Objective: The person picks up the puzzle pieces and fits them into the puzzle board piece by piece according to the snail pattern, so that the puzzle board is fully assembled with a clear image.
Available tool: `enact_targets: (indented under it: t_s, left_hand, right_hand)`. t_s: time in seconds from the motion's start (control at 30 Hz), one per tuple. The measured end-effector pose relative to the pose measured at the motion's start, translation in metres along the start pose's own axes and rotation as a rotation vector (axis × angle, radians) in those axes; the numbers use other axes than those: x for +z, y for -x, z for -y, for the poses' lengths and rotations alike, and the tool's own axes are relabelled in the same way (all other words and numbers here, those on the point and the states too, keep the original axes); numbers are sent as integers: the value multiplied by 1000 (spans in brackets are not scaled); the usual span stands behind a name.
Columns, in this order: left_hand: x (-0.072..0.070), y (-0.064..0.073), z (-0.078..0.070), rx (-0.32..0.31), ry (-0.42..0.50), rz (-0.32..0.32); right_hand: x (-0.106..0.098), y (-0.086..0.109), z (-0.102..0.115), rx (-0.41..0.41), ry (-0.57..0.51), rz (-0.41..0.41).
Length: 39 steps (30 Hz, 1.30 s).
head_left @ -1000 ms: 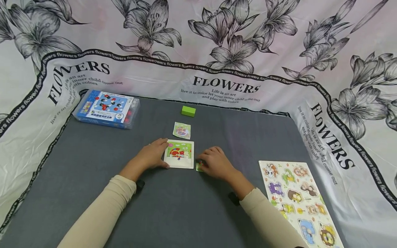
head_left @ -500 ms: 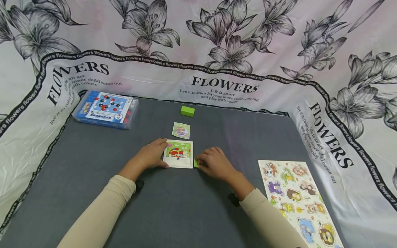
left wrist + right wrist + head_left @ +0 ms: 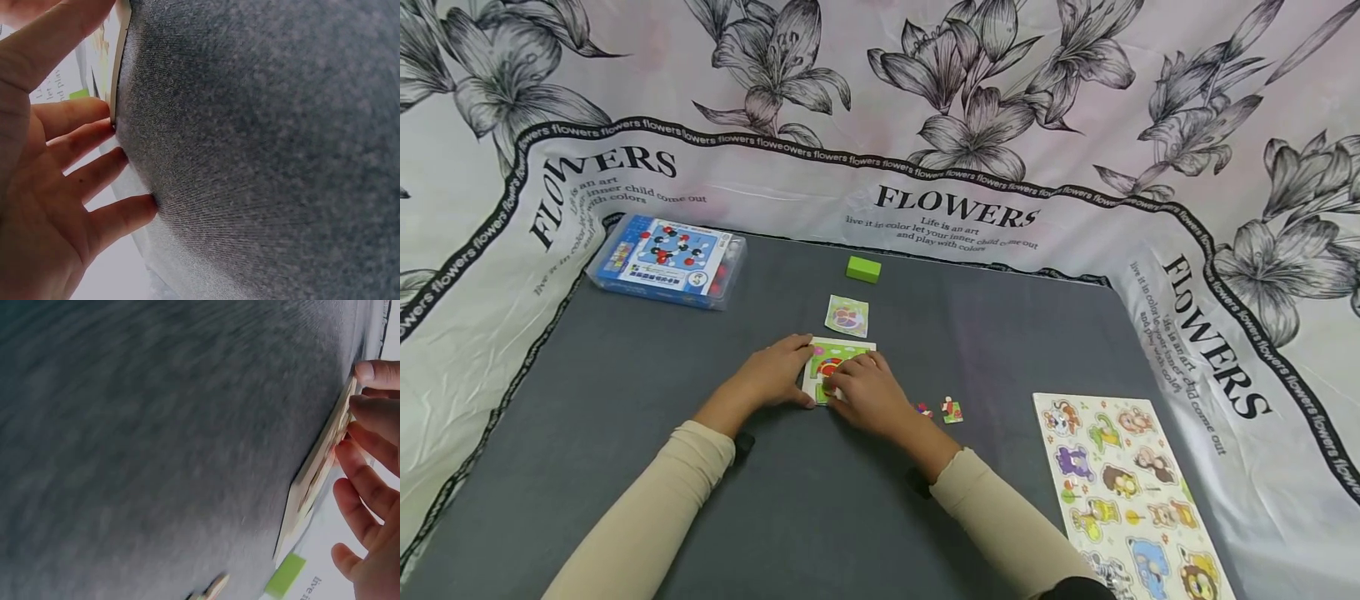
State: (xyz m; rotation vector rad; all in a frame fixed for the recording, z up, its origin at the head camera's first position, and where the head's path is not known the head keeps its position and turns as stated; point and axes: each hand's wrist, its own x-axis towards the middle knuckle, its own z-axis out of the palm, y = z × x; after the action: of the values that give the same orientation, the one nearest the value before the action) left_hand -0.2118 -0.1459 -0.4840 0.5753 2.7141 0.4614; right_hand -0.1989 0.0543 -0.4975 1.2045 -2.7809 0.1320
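A small square wooden jigsaw puzzle board point(image 3: 808, 385) lies on the grey table, its green picture partly hidden by my right hand. My left hand point(image 3: 772, 372) holds the board's left side, thumb at the near corner and index finger at the far one; its other fingers are spread in the left wrist view. Over the lower part of the board, my right hand point(image 3: 867, 393) pinches a green puzzle piece point(image 3: 822, 392), mostly covered by the fingers. To the right lie a loose puzzle piece point(image 3: 952, 410) and another piece point(image 3: 924, 409), half hidden behind the right wrist.
Just beyond the board lies a picture card point(image 3: 847, 317), with a green block point(image 3: 863, 269) farther back. A blue-lidded plastic case point(image 3: 666, 260) stands at the back left. An animal puzzle board point(image 3: 1123, 483) lies at the right. Flower-printed cloth hangs behind the table.
My right hand has moved left from beside the board to over it, bringing the green piece along. Two loose pieces have come into view at the right. The left hand keeps its place.
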Motion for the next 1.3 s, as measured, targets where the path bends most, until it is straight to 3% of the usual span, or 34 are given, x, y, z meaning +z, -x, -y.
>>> enact_targets:
  t_s: [0.7,0.93,1.13,1.3]
  left_hand:
    - [-1,1,-2,18,-17,-16]
    - [1,-1,-4,22,-3,-15]
    - [2,-1,-5,10,5,-7]
    - [1,0,-2,4,5,-15]
  right_hand:
    - [2,-10,12,10,63,-35]
    - [0,-9,13,36,93,6]
    - [-11,-3,-6,45,-14,-25]
    - [-27,19,-36,86,-89,7]
